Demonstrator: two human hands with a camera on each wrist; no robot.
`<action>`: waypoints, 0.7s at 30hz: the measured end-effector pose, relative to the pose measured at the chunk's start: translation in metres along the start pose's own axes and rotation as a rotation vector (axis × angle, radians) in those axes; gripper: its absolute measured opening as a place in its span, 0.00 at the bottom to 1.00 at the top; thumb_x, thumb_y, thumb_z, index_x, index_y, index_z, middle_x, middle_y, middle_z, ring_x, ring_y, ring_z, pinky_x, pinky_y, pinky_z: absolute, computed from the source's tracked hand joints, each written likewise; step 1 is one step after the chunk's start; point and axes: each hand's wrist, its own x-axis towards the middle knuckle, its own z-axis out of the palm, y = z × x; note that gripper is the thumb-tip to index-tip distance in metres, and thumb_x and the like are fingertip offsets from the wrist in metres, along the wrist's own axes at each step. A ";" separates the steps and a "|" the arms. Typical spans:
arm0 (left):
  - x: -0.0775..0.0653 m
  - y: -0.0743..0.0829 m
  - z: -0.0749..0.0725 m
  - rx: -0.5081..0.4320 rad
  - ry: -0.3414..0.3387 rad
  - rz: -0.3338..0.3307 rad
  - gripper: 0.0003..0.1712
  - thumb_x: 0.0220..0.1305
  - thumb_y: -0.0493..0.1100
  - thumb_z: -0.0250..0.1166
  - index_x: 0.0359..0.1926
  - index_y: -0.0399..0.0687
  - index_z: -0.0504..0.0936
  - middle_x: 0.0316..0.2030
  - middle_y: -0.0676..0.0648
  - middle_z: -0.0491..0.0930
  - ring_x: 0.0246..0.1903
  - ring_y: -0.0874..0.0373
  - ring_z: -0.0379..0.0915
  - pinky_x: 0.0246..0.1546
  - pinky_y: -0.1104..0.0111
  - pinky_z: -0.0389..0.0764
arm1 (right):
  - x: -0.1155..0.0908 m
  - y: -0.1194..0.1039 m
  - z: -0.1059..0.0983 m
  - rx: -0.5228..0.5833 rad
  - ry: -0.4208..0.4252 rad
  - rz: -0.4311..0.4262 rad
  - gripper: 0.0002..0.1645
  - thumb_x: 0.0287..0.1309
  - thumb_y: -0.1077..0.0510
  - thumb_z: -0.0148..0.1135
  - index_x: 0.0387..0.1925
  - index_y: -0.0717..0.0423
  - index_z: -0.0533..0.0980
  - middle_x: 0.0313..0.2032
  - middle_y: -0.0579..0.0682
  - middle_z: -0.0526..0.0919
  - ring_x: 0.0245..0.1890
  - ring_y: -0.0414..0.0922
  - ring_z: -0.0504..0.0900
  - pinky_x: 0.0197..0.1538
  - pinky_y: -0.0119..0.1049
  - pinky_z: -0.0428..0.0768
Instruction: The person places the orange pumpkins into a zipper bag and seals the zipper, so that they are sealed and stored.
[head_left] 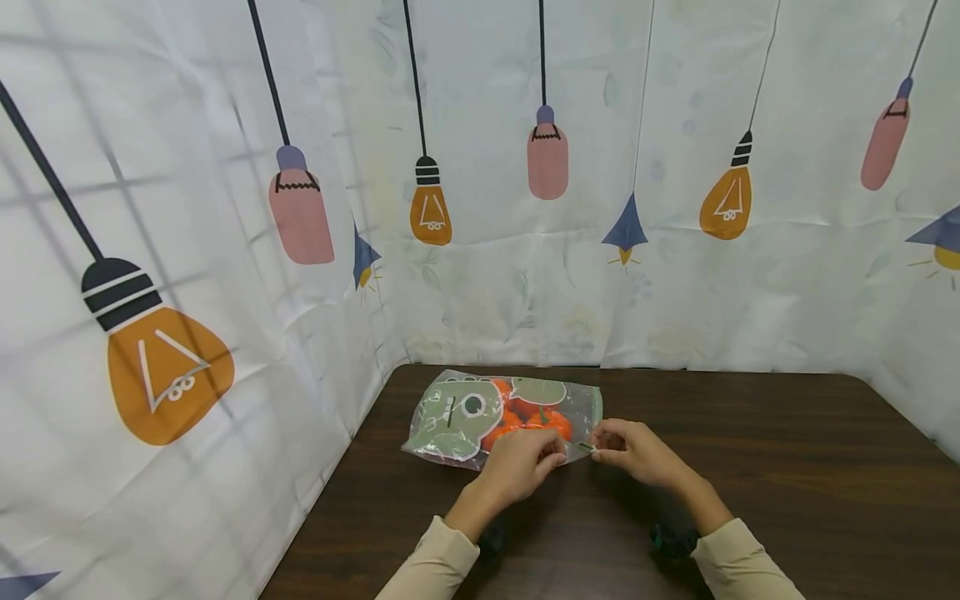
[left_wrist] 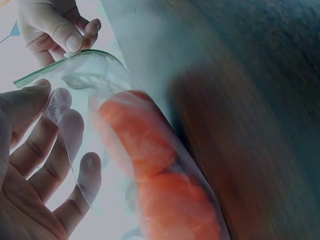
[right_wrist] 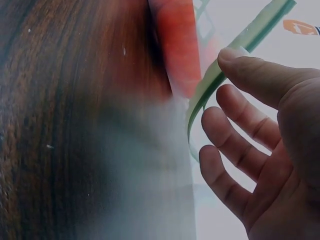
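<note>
A clear zip bag with a green cartoon animal print lies on the brown table. Inside it sit several shiny orange-red rounded things, one with a green stem; their exact kind is unclear. My left hand pinches the bag's near side close to the mouth, the plastic between thumb and forefinger. At the bag's right end my right hand pinches the green zip strip between thumb and forefinger. Its other fingers are loosely bent. In the left wrist view, the strip bows and the mouth looks partly parted.
The dark wooden table extends to the right of the bag and toward me. A white cloth printed with hanging lamps stands behind the table and along its left side. Dark bands sit at the wrists.
</note>
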 end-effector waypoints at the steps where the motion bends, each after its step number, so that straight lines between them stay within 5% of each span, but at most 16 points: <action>1: 0.000 0.000 0.000 -0.003 0.001 -0.001 0.04 0.66 0.51 0.70 0.37 0.61 0.83 0.27 0.61 0.82 0.26 0.70 0.72 0.31 0.74 0.72 | 0.000 0.000 0.000 -0.004 0.004 -0.003 0.07 0.63 0.56 0.69 0.41 0.51 0.80 0.32 0.45 0.82 0.31 0.34 0.77 0.34 0.32 0.77; 21: 0.000 -0.003 -0.003 -0.077 0.008 -0.018 0.04 0.66 0.50 0.69 0.36 0.60 0.83 0.20 0.62 0.75 0.22 0.72 0.67 0.28 0.74 0.67 | -0.004 0.005 -0.009 -0.109 0.040 0.058 0.07 0.62 0.55 0.70 0.39 0.49 0.79 0.32 0.42 0.81 0.32 0.32 0.76 0.35 0.31 0.76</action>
